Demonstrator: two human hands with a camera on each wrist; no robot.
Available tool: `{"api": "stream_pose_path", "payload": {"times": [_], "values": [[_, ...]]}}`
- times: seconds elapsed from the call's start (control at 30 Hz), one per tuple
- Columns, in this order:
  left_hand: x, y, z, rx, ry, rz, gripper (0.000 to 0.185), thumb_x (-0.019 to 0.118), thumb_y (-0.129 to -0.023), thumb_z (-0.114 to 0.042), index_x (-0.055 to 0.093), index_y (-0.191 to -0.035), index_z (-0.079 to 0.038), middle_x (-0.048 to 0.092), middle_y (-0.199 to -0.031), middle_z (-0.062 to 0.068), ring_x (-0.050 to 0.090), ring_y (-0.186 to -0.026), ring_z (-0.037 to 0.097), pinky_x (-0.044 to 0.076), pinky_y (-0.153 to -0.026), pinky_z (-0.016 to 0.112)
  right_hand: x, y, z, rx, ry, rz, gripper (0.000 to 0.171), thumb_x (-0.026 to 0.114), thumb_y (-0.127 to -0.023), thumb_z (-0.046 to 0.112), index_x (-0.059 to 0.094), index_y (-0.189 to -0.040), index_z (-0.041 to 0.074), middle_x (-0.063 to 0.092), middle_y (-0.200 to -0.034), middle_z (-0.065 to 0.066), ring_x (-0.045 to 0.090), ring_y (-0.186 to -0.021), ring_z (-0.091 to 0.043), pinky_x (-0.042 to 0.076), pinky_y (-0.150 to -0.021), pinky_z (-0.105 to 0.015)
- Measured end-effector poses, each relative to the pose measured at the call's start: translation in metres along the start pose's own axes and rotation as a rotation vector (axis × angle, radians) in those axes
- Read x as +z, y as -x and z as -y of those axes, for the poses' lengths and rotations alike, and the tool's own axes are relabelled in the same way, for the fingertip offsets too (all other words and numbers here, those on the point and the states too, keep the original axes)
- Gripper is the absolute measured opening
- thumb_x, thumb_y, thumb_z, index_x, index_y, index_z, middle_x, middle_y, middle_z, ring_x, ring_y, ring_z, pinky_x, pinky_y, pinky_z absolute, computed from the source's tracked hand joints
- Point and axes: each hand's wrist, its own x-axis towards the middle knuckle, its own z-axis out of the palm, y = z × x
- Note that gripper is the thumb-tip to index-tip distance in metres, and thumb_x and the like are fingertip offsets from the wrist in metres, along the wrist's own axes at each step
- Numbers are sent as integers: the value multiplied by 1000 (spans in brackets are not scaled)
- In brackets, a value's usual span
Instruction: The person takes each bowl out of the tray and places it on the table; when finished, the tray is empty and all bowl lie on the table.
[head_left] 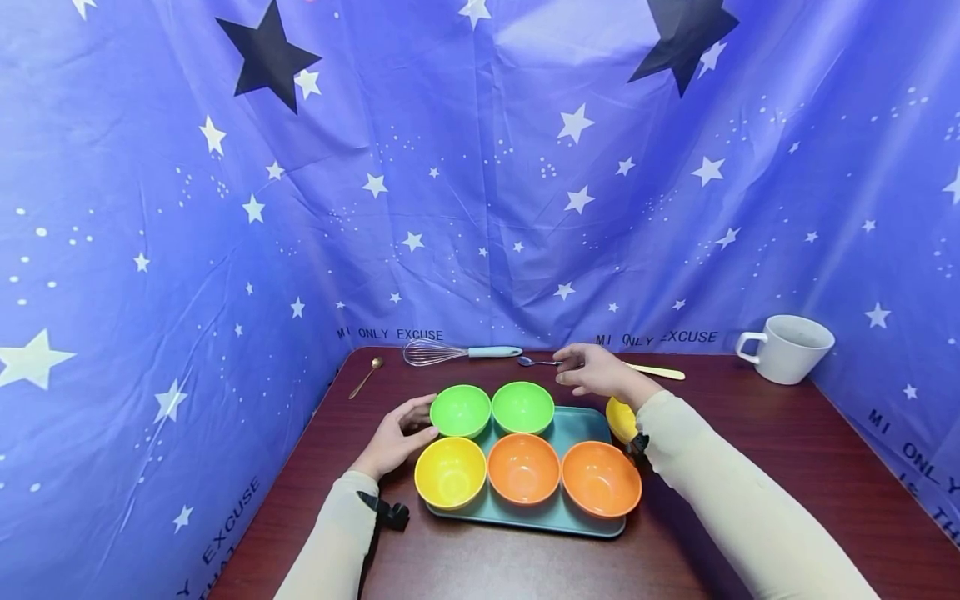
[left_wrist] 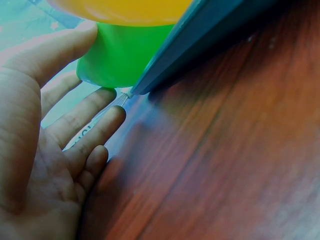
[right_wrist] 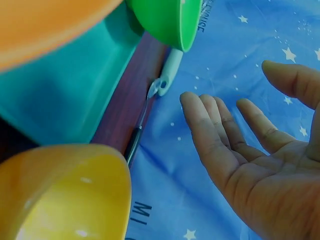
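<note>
Both arms reach forward in pale sleeves with a dark strap at each wrist, the left hand (head_left: 396, 439) lying low with relaxed, slightly spread fingers (left_wrist: 82, 117), the right hand (head_left: 596, 372) extended farther ahead, palm open, fingers (right_wrist: 220, 130) loosely straight.

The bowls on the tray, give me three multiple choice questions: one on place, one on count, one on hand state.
1. Where is the white mug?
A. far right of the table
B. on the tray
C. beside the whisk

2. How many orange bowls sit on the tray?
A. one
B. two
C. four

3. How is the right hand?
A. gripping a bowl
B. closed in a fist
C. open, holding nothing

Answers: 1 A, the mug stands by the right curtain. 2 B, an orange bowl and another fill the front row beside a yellow one. 3 C, the right wrist view shows spread, empty fingers.
</note>
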Motion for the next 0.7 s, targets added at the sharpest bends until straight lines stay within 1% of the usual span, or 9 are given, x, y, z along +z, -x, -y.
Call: {"api": "stream_pose_path", "payload": {"times": [0.1,0.27,0.4,0.57,0.7], "values": [[0,-1,0,1,8,-1,60,79,-96,-19,56,-151,-20,70,-131,7,63,-117,29,45,-102,53,6,-2,1,10,29,10,45,68,-99,7,56,-141,-4,63,-127,-25,68,-112,-38,59,-89,-51],[0,0,-1,9,19,-5,60,79,-95,-16,56,-150,-17,70,-131,9,63,-117,32,46,-101,53,15,-1,1,39,57,3,44,71,-98,10,58,-139,-2,63,-129,-24,68,-108,-31,60,-88,-50],[0,0,-2,15,17,-16,60,78,-95,-14,55,-151,-13,69,-131,12,62,-117,35,46,-101,57,21,-1,-2,56,63,-3,44,71,-97,9,59,-137,-2,63,-127,-23,67,-108,-30,60,-87,-51],[1,-1,-1,9,12,-3,61,76,-97,-11,52,-153,-6,67,-133,19,60,-119,42,43,-102,65,28,0,-8,86,54,36,48,69,-97,5,55,-141,-6,60,-129,-24,66,-106,-30,60,-84,-50],[2,-1,-2,5,19,3,61,75,-97,-9,50,-153,-2,66,-133,22,59,-119,46,42,-103,66,33,-1,-11,109,48,65,49,68,-97,1,54,-143,-6,59,-127,-24,66,-104,-31,61,-81,-49]]}}
